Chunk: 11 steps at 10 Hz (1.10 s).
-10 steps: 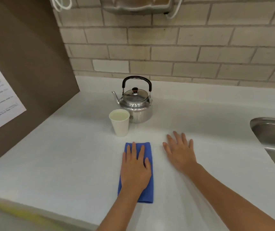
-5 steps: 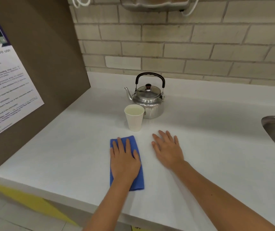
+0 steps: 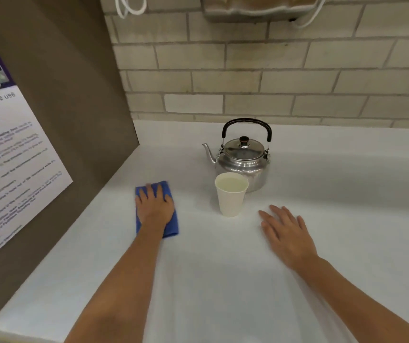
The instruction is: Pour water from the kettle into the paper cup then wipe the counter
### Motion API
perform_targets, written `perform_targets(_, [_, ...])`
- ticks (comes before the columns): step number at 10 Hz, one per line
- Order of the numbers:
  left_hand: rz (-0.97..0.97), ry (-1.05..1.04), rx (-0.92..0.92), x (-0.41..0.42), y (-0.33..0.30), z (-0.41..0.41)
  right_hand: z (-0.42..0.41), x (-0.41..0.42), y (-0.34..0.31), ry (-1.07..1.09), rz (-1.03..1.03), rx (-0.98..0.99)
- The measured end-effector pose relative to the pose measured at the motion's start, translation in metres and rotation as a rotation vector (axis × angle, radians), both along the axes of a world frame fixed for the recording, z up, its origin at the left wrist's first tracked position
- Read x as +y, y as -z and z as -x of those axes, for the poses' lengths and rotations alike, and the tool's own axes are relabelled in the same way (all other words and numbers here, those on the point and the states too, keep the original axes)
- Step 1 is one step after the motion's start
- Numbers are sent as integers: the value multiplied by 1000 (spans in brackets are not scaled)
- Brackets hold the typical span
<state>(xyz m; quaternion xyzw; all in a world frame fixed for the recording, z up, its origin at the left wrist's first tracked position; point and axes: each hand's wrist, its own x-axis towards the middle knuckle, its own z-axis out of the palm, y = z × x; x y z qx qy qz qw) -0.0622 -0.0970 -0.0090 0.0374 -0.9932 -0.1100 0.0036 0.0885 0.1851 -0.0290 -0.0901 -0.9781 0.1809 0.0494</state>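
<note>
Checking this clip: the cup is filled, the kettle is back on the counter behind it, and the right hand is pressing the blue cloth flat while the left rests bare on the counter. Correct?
Not quite: the hands are swapped. In the head view the left hand presses the blue cloth flat, and the right hand rests bare on the counter. The filled cup and the kettle behind it are as you say.

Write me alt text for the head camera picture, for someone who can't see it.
A person's left hand presses flat on a folded blue cloth on a white counter, while the right hand rests flat, palm down, beside it. Between and beyond them stand a white paper cup holding liquid and, just behind it, a shiny metal kettle before a brick wall.
</note>
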Motion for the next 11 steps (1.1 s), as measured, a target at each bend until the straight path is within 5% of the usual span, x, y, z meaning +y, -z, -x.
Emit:
perform_targets(2, [-39,349,84,12,22,-21,21,-12,-5,124,10,4])
perform_targets(4, [-20,183,15,-39,7,64,30,-15,-8,215,38,8])
perform_targets(6, [-13,265,-51,-10,0,112,46,-8,-11,275,29,-4])
perform_targets(11, [-67,396,19,22,-2,45,57,-8,-39,279,-18,-71])
